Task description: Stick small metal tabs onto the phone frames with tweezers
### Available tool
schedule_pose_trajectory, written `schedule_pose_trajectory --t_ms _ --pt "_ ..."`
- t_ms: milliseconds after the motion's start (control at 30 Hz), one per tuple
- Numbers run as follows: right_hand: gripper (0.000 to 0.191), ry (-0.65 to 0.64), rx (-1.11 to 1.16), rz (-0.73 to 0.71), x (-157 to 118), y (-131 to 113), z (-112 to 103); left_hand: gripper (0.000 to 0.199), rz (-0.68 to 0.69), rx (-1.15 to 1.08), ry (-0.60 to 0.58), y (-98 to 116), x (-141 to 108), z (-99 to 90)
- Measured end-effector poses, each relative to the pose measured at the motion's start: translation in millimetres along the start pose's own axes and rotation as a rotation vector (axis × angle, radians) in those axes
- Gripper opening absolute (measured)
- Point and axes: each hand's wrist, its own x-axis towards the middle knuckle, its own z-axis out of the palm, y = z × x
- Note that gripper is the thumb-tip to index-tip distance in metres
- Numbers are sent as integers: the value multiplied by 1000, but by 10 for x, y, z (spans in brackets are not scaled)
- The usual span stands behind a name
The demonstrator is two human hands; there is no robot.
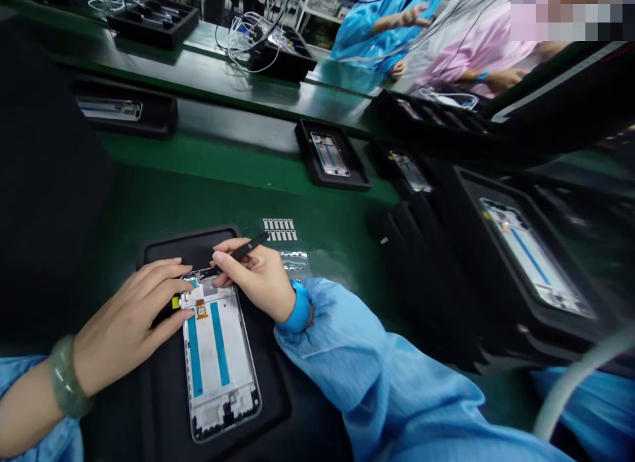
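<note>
A phone frame (231, 356) lies in a black tray (149, 356), with two blue strips along its silvery inside and a small orange flex cable (201, 309) near its upper part. My left hand (131, 316) is open, fingers spread, its fingertips touching the frame's upper left edge beside a yellow tab (175, 302). In my right hand (255, 277) I hold black tweezers (251, 246), closed between thumb and fingers. Their tips point down and left at the frame's top end. Exactly what the tips touch is too small to tell.
Small white pieces in two rows (280, 230) lie beyond my right hand, near a clear film (295, 262). Other trays with phone frames stand ahead (333, 154) and to the right (536, 257). Across the bench is a co-worker in a blue sleeve (367, 25).
</note>
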Motion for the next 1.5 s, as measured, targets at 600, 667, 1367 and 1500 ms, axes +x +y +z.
schedule_pose_trajectory --t_ms 600,667,1367,1500 --pt "25 -18 -123 -64 -16 45 -3 31 9 5 -1 5 -4 9" --pt "25 -13 -118 -70 -23 50 2 32 9 9 -1 7 -5 8" --pt "29 -3 -152 -111 -7 91 2 31 39 41 16 -9 -20 28" --pt "28 -5 -186 -139 -8 100 -2 31 45 52 24 -10 -20 28"
